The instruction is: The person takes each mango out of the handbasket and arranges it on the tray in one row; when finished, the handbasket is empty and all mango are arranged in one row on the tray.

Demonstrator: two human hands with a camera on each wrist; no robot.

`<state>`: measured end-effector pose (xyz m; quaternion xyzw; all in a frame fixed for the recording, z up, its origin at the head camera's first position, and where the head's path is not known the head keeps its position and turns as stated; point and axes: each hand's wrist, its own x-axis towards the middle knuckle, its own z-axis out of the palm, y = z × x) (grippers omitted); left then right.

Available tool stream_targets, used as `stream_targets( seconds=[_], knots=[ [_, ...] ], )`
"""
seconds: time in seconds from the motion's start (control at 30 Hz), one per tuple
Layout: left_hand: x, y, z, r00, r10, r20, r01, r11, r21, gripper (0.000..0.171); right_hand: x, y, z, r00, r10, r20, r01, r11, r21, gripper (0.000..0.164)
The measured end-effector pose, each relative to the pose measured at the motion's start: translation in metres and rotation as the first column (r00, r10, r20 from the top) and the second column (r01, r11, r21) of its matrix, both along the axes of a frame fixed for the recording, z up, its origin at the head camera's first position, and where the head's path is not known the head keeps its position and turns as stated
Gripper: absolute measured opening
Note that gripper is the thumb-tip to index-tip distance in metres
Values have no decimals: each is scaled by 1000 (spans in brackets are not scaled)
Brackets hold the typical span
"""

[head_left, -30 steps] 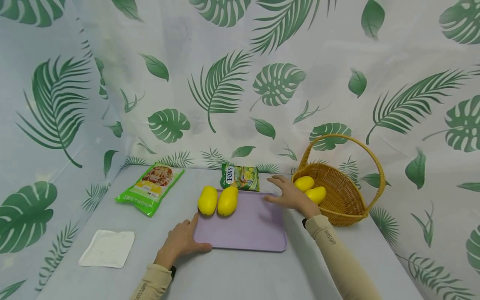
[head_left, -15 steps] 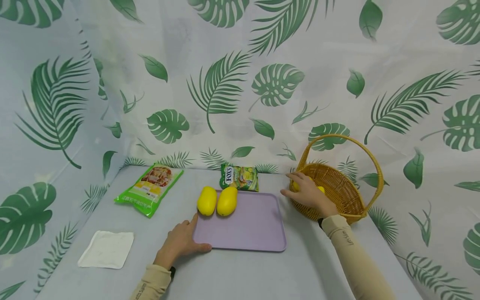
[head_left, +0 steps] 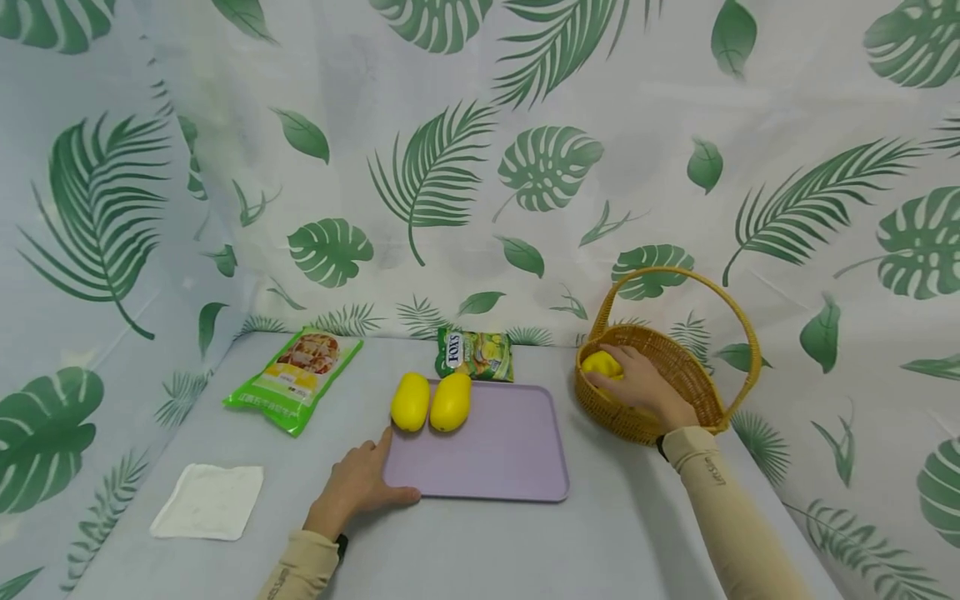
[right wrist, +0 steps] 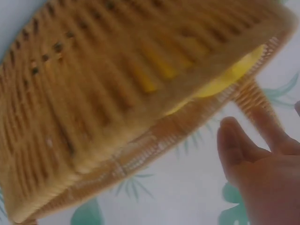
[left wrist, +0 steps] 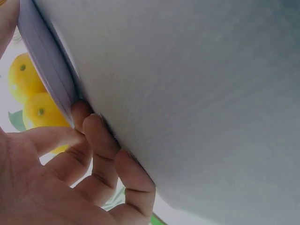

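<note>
In the head view, my left hand holds the near left corner of a lilac tray, thumb along its front edge. The left wrist view shows bent fingertips against the tray rim and table. Two yellow mangoes lie side by side at the tray's far left. My right hand reaches into a wicker basket, over yellow mangoes at its left end. In the right wrist view, thumb and fingers are apart above the basket rim. My right hand partly covers the mangoes there.
A green food packet lies at the back left. A green FOX'S candy bag is behind the tray. A flat white packet lies at the near left. The basket's tall handle arches over it. Leaf-patterned curtain surrounds the table.
My right hand has moved right from above the tray, over the basket rim and down onto the mangoes inside. My left hand stays at the tray corner.
</note>
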<state>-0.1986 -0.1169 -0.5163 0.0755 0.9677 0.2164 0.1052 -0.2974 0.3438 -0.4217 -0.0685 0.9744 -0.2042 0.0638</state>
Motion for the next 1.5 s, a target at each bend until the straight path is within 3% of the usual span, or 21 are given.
stream_targets(
  seconds=[0.33, 0.63, 1.2, 1.5],
  knots=[
    [0, -1, 2, 1000, -6, 5, 6, 1000, 4, 121, -3, 22, -5, 992, -25, 124, 16, 997, 78, 94],
    [-1, 0, 3, 1000, -1, 15, 1, 1000, 6, 120, -5, 37, -11, 984, -32, 175, 6, 989, 146, 95],
    [0, 0, 5, 1000, -1, 9, 1, 1000, 6, 121, -15, 46, -18, 981, -18, 193, -9, 991, 135, 99],
    [-2, 0, 0, 999, 12, 30, -12, 1000, 17, 123, -17, 50, -24, 986, -15, 169, -10, 989, 147, 95]
  ],
)
